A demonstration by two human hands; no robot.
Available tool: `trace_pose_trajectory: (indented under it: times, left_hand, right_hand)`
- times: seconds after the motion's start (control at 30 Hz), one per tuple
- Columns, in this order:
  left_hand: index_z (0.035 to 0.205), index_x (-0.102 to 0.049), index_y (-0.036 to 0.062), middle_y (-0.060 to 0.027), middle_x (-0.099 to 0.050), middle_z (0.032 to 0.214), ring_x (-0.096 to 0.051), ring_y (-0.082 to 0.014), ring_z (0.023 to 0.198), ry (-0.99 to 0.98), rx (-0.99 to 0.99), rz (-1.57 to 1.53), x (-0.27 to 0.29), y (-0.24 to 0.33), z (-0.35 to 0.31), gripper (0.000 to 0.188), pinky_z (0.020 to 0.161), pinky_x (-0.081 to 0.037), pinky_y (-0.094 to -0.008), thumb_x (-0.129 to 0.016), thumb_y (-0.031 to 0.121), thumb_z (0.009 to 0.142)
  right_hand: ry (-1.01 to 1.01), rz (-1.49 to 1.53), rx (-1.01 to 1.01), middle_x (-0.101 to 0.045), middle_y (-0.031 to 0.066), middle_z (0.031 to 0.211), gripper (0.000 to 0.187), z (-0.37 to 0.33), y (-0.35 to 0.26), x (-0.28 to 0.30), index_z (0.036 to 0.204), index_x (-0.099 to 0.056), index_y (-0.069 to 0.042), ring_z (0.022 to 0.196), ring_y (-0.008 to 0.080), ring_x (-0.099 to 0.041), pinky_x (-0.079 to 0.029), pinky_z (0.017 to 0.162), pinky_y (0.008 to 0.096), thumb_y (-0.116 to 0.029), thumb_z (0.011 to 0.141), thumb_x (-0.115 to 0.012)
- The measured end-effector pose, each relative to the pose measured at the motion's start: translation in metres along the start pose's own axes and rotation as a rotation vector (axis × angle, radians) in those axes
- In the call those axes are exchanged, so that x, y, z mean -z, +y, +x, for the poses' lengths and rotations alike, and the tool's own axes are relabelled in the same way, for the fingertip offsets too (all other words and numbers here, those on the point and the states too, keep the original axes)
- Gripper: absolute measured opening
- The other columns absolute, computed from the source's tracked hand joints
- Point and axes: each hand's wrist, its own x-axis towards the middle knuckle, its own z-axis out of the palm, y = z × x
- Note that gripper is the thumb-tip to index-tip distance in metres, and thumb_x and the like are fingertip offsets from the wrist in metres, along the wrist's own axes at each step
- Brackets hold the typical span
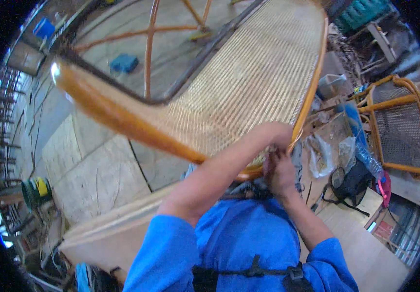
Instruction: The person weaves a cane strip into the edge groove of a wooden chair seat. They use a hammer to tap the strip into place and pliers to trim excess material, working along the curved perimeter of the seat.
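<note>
A large rattan chair frame [137, 127] with a woven cane panel [249, 73] leans in front of me, its rounded rim [312, 95] running along the right side. My left hand [282, 133] reaches across the panel to the rim's near right part, bent downward, its fingers mostly hidden. Just below it, my right hand [281, 174] is closed at the edge, close to the left fingers. What it grips is too blurred to make out. Thin pale cane strands [295, 138] stick out at the rim beside both hands.
Another rattan piece with a woven panel [402, 127] stands at the right. Near it lie a clear plastic bag [321, 158], a plastic bottle [368, 159] and a black bag [353, 185]. A wooden board edge [117, 221] is at lower left; a blue item [123, 63] lies on the floor beyond.
</note>
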Motion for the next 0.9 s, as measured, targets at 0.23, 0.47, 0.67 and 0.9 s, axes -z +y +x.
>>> trace_pose_trajectory:
  times: [0.23,0.47,0.67,0.9]
  left_hand:
    - [0.093,-0.069,0.009,-0.009,-0.066,0.095,-0.064,-0.0239,0.085,-0.19,0.076,-0.052,0.022,0.016,-0.003,0.025,0.073,-0.049,-0.0379,-0.063,0.022,0.072]
    - [0.102,-0.066,0.0053,-0.0114,-0.065,0.099,-0.061,-0.0259,0.085,-0.28,0.078,-0.066,0.016,0.014,0.024,0.032,0.076,-0.048,-0.0404,-0.062,0.017,0.073]
    - [0.098,-0.068,0.0159,-0.005,-0.066,0.101,-0.063,-0.02,0.087,-0.24,0.085,0.052,0.031,0.025,0.005,0.031,0.077,-0.048,-0.0333,-0.068,0.024,0.068]
    - [0.1,-0.068,0.0159,-0.006,-0.066,0.101,-0.063,-0.021,0.087,-0.199,0.186,-0.076,0.023,0.019,0.013,0.034,0.077,-0.049,-0.0324,-0.069,0.022,0.066]
  right_hand:
    - [-0.117,-0.047,0.089,-0.052,0.0188,0.104,0.02,0.005,0.014,0.001,0.099,-0.055,-0.005,0.102,0.04,-0.049,-0.044,0.084,0.0475,-0.013,0.081,-0.055]
    - [-0.108,-0.042,0.131,-0.055,0.0167,0.109,0.023,0.005,0.01,0.01,0.103,-0.058,-0.006,0.107,0.0389,-0.047,-0.042,0.089,0.0452,-0.004,0.08,-0.056]
    - [-0.161,-0.035,0.126,-0.057,0.0177,0.107,0.021,0.001,0.021,0.012,0.102,-0.059,-0.006,0.109,0.0389,-0.047,-0.04,0.091,0.0463,-0.005,0.081,-0.055]
    - [-0.232,-0.111,0.173,-0.054,0.0193,0.111,0.022,0.003,0.018,0.013,0.103,-0.058,-0.004,0.104,0.0402,-0.05,-0.043,0.086,0.0459,-0.004,0.081,-0.053]
